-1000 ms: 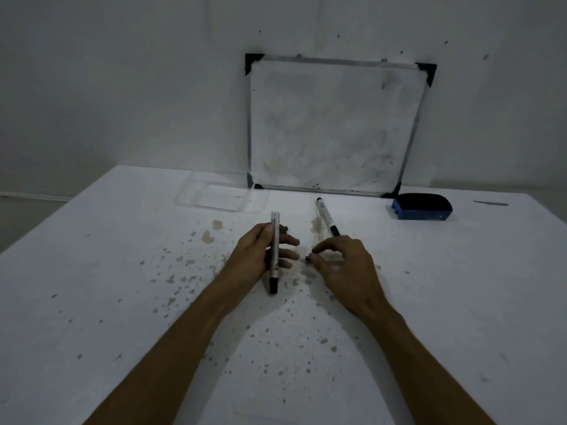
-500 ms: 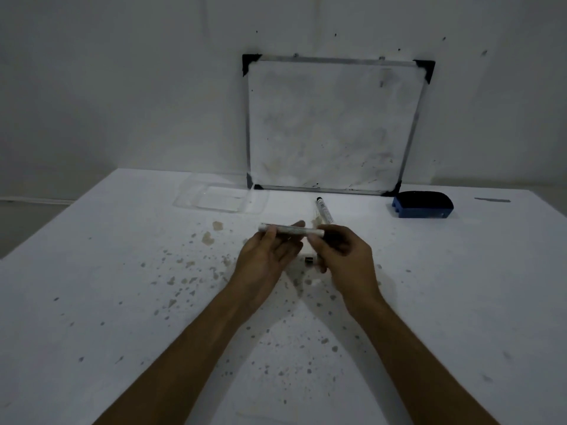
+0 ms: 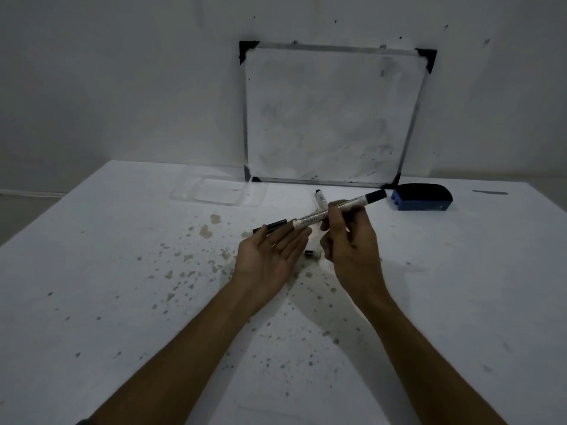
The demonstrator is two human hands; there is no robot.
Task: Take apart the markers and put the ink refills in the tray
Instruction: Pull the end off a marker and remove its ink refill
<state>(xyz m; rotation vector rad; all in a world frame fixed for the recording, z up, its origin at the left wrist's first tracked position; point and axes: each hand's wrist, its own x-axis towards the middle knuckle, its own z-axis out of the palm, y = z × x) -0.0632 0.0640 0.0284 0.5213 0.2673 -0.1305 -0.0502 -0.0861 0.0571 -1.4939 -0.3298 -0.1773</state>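
Observation:
My right hand (image 3: 349, 240) grips a white marker barrel (image 3: 316, 217), tilted with its black cap (image 3: 376, 196) up to the right. A thin black ink refill (image 3: 270, 226) sticks out of the barrel's lower left end. It hangs over the fingers of my left hand (image 3: 267, 256), which lies palm up and open under it. A small black end plug (image 3: 309, 254) rests on the table between my hands. A second marker (image 3: 320, 199) lies behind my right hand, partly hidden. The clear plastic tray (image 3: 184, 196) sits at the back left.
A small whiteboard (image 3: 331, 118) leans on the wall at the back of the stained white table (image 3: 122, 286). A blue and black eraser (image 3: 422, 197) lies to the whiteboard's right. The table's left edge runs diagonally at far left.
The marker went from upright in my left hand to my right hand, cap up right. My left hand opened palm up and the black refill came out of the barrel's left end.

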